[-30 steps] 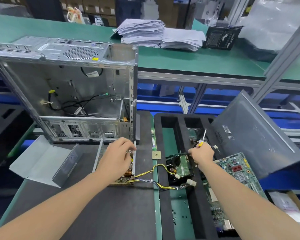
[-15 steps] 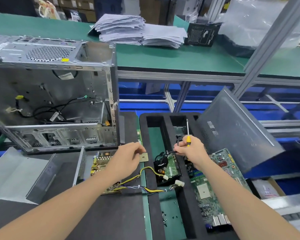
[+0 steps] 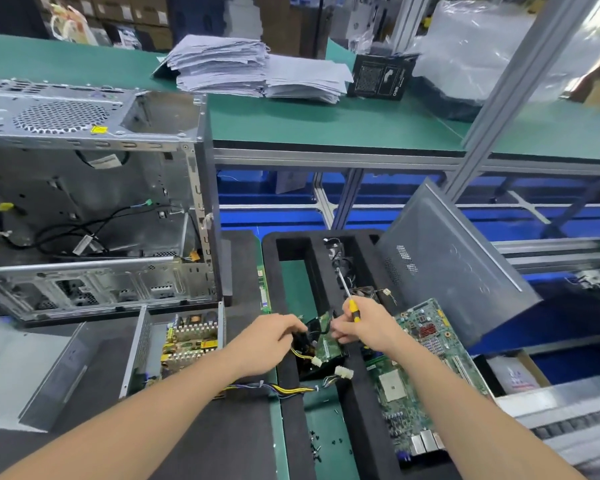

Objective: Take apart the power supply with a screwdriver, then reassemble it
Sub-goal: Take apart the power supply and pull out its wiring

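Note:
The opened power supply lies on the black mat with its circuit board bare and its cable bundle trailing right into the foam tray. Its grey cover lies to the left. My right hand grips a yellow-handled screwdriver, its shaft pointing away and up. My left hand reaches into the tray's middle slot with curled fingers on a black part with a green board, between both hands. My right fingertips touch the same part.
An empty computer case stands at the back left. A motherboard lies in the tray's right slot, with a grey side panel leaning behind it. Small loose screws lie in the near slot. Paper stacks sit on the far bench.
My left hand left the power supply and moved right into the tray's middle slot. My right hand shifted a little toward it, still holding the screwdriver. The view swung to the right.

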{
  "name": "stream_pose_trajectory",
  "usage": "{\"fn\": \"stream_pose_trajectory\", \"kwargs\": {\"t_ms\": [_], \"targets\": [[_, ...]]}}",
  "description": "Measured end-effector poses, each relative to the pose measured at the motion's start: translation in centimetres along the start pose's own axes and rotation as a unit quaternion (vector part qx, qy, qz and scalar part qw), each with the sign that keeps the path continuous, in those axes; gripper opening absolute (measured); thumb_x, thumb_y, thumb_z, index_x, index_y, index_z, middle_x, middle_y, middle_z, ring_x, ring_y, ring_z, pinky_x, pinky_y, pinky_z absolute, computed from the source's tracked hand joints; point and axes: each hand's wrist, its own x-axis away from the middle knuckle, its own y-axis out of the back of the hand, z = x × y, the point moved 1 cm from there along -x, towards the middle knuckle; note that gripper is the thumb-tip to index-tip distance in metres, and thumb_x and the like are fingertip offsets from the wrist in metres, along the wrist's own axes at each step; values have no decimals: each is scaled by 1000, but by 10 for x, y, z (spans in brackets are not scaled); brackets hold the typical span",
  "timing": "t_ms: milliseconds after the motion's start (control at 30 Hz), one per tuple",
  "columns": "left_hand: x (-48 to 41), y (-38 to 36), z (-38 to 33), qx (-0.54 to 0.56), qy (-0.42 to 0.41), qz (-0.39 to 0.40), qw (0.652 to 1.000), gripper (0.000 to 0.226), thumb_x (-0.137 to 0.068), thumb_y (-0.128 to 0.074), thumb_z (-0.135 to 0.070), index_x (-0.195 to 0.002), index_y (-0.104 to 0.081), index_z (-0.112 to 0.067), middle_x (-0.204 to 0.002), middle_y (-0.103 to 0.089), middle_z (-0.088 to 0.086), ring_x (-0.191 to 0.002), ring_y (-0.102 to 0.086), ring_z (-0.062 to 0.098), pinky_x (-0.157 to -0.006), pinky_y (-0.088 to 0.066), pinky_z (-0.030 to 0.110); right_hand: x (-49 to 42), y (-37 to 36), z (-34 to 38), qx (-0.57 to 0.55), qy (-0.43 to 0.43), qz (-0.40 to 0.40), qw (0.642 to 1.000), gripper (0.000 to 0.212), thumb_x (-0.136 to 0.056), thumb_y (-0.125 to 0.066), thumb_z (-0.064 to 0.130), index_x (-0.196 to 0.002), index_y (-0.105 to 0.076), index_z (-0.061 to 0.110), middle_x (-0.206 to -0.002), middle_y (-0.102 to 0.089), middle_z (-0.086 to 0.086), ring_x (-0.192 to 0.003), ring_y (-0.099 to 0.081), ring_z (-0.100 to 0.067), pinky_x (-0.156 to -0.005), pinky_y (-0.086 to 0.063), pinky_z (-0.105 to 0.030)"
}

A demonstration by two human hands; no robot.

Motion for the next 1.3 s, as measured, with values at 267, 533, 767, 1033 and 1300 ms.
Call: {"fn": "stream_pose_trajectory", "kwargs": {"t_ms": [267, 533, 767, 1033, 1300], "targets": [[-28, 14, 2, 55, 28, -60, 996, 35, -101, -50, -9, -127, -67, -24, -126, -69, -8, -104, -59, 2, -77, -37, -4, -17, 23, 22, 32, -59, -223, 973, 39, -96, -69, 32, -70, -48, 11, -61, -60, -9, -53, -50, -21, -59, -47, -31], [-86, 10, -10, 117, 64, -81, 988, 28, -99, -55, -11, -119, -70, -25, -116, -72, -8, -108, -63, 8, -90, -42, 17, -44, 36, 31, -24, -111, -297, 948, 36, -91, -66, 34, -67, -57, 10, -62, -62, -8, -41, -47, -16, -45, -45, -25], [-165, -6, -27, 182, 129, -133, 966, 32, -99, -58, -8, -125, -71, -22, -122, -72, -6, -108, -66, 12, -97, -50, 25, -112, 53, 19, -4, -106, -253, 962, 28, -101, -56, 26, -85, -78, 20, -88, -77, -2, -73, -64, -23, -62, -50, -30], [-238, -24, -23, 204, 178, -145, 952, 45, -105, -45, -5, -146, -55, -20, -143, -59, 5, -122, -62, 28, -98, -49, 31, -199, 61, -10, 18, -122, -239, 963, 18, -95, -74, 24, -110, -78, 15, -112, -76, -11, -105, -71, -29, -93, -58, -39], [-255, -26, -17, 193, 174, -151, 954, 46, -104, -42, 4, -146, -52, -12, -147, -37, -3, -94, -50, 1, -68, -35, -5, -236, 52, -23, 32, -123, -196, 972, 15, -97, -74, 26, -92, -77, 12, -98, -76, -12, -94, -71, -31, -78, -55, -34]]}}
